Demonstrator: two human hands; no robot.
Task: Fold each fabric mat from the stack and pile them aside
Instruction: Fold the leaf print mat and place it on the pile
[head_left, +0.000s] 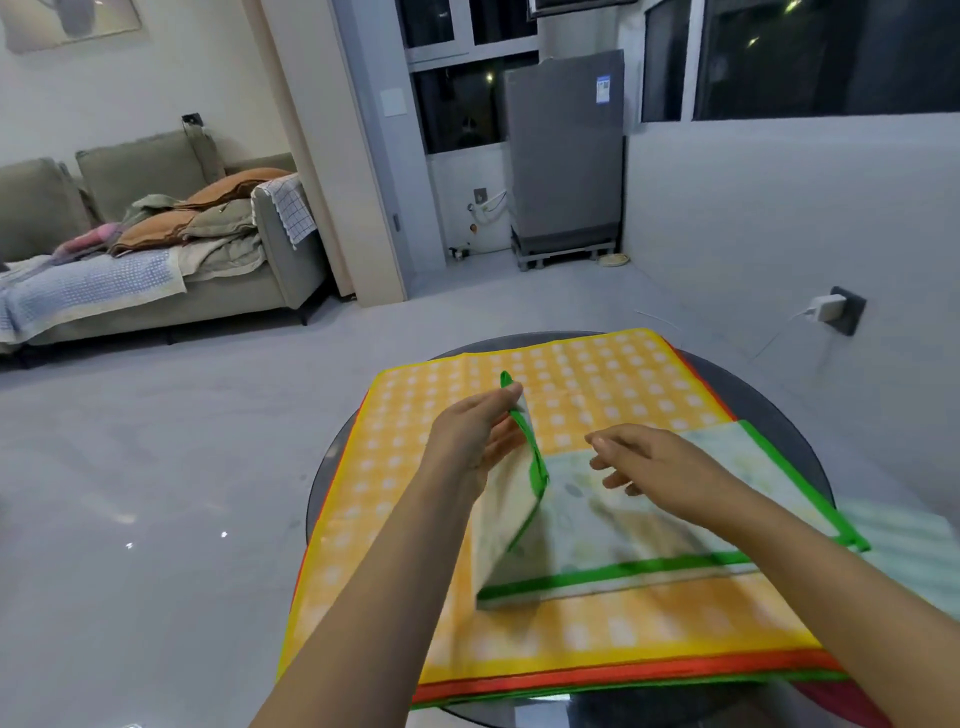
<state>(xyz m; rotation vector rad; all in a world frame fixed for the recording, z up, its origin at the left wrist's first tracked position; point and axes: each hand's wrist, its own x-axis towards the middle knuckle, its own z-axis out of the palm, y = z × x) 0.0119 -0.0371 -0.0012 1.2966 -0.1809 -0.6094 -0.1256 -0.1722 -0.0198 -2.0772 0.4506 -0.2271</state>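
Left hand (475, 431) pinches the green-bordered edge of the pale mat (639, 514), lifting its left flap upright. Right hand (649, 462) hovers over the flat part of that mat, fingers loosely spread, holding nothing. The mat lies on the yellow checked mat (395, 499) topping the stack on the round dark surface (769, 395).

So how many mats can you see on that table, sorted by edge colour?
Green-edged mat, held by the left hand: 1
Yellow-edged mat: 1
Orange-edged mat: 1
Green edge at the stack's bottom: 1
Total: 4 visible; more may be hidden.
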